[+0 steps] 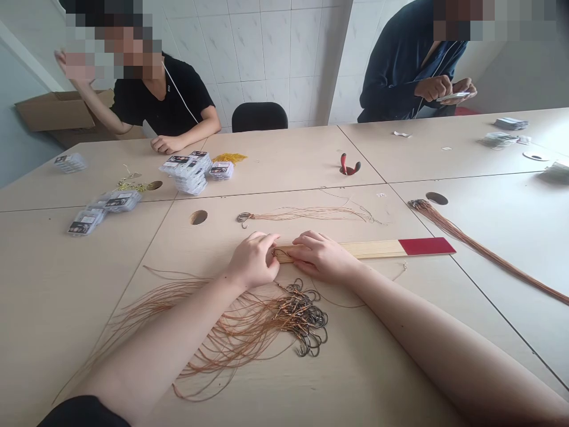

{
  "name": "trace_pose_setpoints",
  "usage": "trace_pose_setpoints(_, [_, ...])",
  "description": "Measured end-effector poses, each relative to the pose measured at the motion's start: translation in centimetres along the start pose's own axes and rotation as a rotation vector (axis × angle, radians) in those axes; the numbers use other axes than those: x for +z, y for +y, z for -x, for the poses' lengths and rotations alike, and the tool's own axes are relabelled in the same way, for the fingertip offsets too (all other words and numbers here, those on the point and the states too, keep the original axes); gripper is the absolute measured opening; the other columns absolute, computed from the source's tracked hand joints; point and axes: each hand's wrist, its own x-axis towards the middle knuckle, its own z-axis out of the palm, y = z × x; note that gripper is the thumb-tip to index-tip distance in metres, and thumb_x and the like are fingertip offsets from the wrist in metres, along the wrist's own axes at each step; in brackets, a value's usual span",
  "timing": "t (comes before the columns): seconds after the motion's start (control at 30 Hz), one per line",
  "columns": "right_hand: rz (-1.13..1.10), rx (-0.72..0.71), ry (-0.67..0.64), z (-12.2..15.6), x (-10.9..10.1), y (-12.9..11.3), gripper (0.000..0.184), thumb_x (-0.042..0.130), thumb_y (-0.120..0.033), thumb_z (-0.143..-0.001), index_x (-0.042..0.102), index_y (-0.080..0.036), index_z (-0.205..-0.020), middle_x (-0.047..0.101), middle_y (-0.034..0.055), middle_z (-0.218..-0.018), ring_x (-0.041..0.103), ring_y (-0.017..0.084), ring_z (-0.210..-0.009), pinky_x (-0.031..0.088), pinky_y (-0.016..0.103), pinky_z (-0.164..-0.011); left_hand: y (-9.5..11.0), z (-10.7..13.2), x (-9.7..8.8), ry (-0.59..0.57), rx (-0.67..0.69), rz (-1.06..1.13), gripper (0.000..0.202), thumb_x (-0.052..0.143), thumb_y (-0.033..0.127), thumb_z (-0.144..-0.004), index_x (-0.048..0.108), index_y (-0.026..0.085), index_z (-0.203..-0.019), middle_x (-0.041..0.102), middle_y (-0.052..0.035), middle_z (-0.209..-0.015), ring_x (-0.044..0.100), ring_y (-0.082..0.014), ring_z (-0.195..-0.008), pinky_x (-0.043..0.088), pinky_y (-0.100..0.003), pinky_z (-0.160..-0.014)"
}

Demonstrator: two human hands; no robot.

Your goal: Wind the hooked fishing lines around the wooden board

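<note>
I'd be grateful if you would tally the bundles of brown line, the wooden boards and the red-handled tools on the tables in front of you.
Bundles of brown line: 3 (the hook pile, the loose strand, the long bundle)
Wooden board with a red end: 1
Red-handled tool: 1
Total: 5

Bare left forearm point(160, 338) and right forearm point(444, 338) angled inward from the lower edge of view. Left hand point(253, 259) and right hand point(322, 256) held palms down, just beside each other, fingers point(262, 240) curled.
</note>
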Motion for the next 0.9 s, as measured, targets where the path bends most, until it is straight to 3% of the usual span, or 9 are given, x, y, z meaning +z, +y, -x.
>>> trace_pose_setpoints(0.27, [-0.010, 0.006, -0.011, -0.04, -0.04, -0.05, 0.025, 0.042, -0.025, -0.088, 0.058, -0.023, -0.107, 0.055, 0.0078, -0.096, 0.044, 0.020, -0.095, 0.042, 0.036, -0.079, 0.06, 0.16, -0.07, 0.024, -0.034, 0.021, 0.052, 0.054, 0.015, -0.067, 0.046, 0.018, -0.118, 0.061, -0.0055, -0.090, 0.054, -0.0220, -0.093, 0.046, -0.035, -0.082])
trace_pose_setpoints(0.9, [-0.030, 0.018, -0.013, 0.02, -0.20, -0.14, 0.026, 0.044, -0.026, -0.087, 0.056, -0.026, -0.111, 0.055, 0.0064, -0.097, 0.044, 0.019, -0.095, 0.042, 0.035, -0.081, -0.05, 0.08, -0.17, 0.033, -0.017, 0.042, 0.048, 0.054, 0.014, -0.067, 0.048, 0.020, -0.114, 0.061, -0.0029, -0.082, 0.056, -0.0208, -0.086, 0.046, -0.035, -0.079])
